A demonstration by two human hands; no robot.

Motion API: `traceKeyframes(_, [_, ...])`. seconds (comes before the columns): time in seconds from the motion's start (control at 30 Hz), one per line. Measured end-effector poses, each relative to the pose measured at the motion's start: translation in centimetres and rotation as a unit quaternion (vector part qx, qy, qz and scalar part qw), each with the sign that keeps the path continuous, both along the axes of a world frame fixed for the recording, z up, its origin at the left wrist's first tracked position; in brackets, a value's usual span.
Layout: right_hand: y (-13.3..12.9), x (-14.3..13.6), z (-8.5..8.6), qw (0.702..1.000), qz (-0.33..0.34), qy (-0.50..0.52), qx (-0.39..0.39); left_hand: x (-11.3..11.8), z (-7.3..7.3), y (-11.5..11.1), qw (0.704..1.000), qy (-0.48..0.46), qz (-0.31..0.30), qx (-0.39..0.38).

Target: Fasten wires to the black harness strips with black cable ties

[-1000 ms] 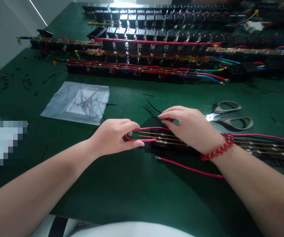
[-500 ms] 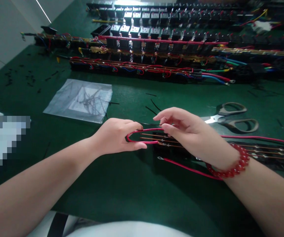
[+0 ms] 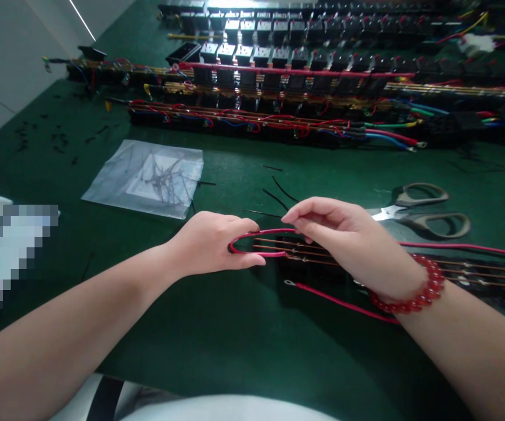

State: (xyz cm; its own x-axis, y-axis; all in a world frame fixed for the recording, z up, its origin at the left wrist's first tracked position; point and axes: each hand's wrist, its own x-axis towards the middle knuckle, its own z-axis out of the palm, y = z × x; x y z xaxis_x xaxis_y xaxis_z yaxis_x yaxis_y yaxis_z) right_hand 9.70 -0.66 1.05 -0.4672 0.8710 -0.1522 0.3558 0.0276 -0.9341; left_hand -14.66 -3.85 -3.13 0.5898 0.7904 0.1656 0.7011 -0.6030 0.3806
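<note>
Since the frame half a second ago, the right hand (image 3: 307, 225) has shifted its black cable tie (image 3: 261, 212): the strand that ran between both hands now has its far end free, just above the left hand's fingers.

At the far left a pixelated object (image 3: 13, 257) lies on the green table (image 3: 217, 345); beyond it are scattered black scraps (image 3: 59, 139). Next comes a clear plastic bag (image 3: 142, 178) with thin dark strips inside.

Just right of and nearer than the bag, the left hand (image 3: 210, 242) is clamped on the bend of a red cable (image 3: 270, 254), forefinger along the upper strand and thumb by the lower one. This loop surrounds the left ends of the copper-coloured rods (image 3: 274, 248) on a black strip (image 3: 298, 268). Below, a second red length (image 3: 335, 299) ends in a ring terminal (image 3: 289, 283) and runs rightward under the right wrist.

The right hand's thumb and forefinger are pinched together on the tie's right end; two loose black ties (image 3: 275, 199) lie by its fingertips. A red bead bracelet (image 3: 432, 280) circles that wrist. Farther right lie open-handled scissors (image 3: 436, 225).

Across the back, wired black assemblies (image 3: 252, 123) stretch in rows.
</note>
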Motion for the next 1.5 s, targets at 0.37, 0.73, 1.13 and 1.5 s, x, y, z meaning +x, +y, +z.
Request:
traceKeyframes(0.37, [-0.1,0.0,0.0,1.000,-0.015,-0.016,0.004,-0.2,0.2,0.3,0.999,-0.044,-0.013,-0.029])
traceKeyframes(0.73, [-0.6,0.1,-0.7,0.967,0.067,-0.099,0.224,-0.1,0.6,0.6,0.991,-0.109,-0.027,-0.070])
traceKeyframes(1.13, [-1.0,0.0,-1.5,0.918,0.144,-0.132,0.346,-0.1,0.2,0.8,0.995,-0.081,-0.056,-0.031])
traceKeyframes(1.5, [-1.4,-0.6,-1.1,0.936,0.113,-0.181,0.280,-0.4,-0.3,0.8,0.998,-0.041,-0.055,-0.016])
